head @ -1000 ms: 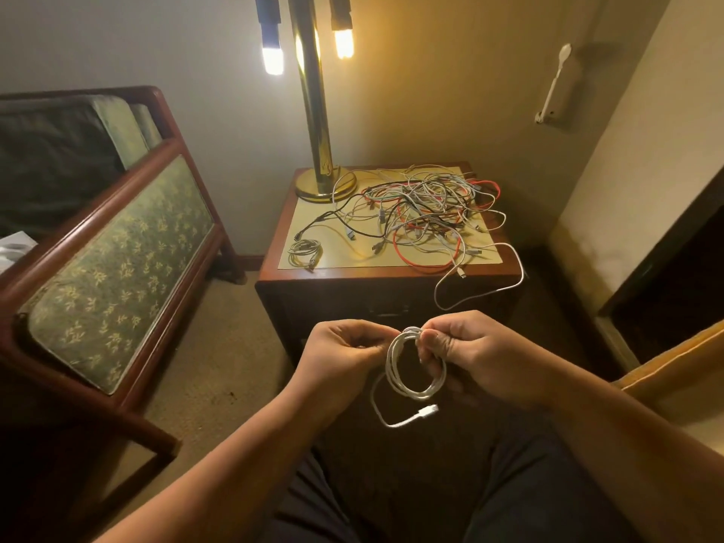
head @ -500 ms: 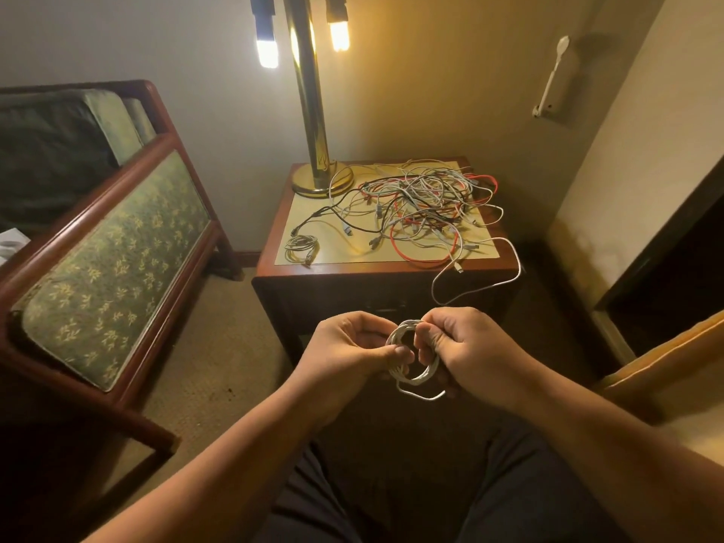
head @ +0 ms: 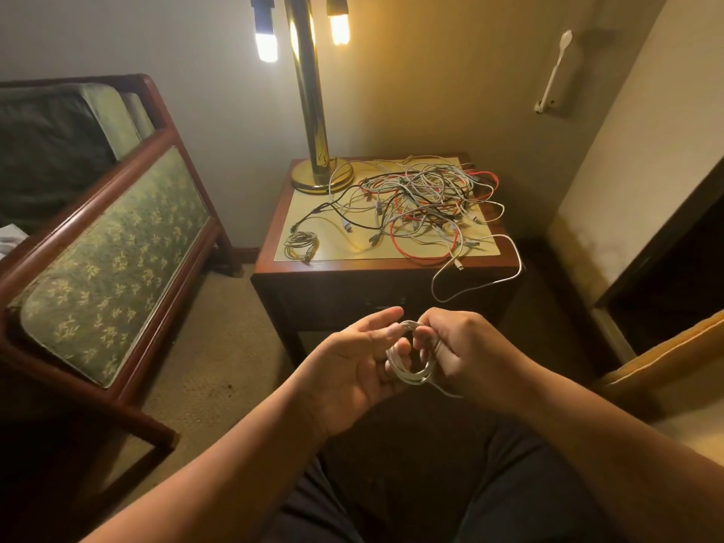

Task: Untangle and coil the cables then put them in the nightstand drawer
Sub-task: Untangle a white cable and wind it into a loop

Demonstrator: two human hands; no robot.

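A small coil of white cable (head: 409, 370) hangs between my two hands, in front of the nightstand (head: 270, 268). My right hand (head: 458, 350) grips the coil at its top and right side. My left hand (head: 360, 366) has its fingers partly stretched, with fingertips through the loop and touching the top of the coil. A short tail of the cable trails below my right hand. On the nightstand top lies a tangled heap of white, grey, black and red cables (head: 423, 201). One small coiled grey cable (head: 299, 244) lies apart at the front left corner. The drawer front (head: 337, 303) is dark and looks closed.
A brass lamp (head: 313, 150) stands at the back left of the nightstand. A white cable loop (head: 482, 286) hangs over the front right edge. A wooden bench with green cushions (head: 105, 260) is on the left. A yellow-edged bed corner (head: 666, 362) is on the right.
The loose tail with its plug has been wound into the coil, which is now smaller. My left hand has opened its fingers and slipped them into the loop.
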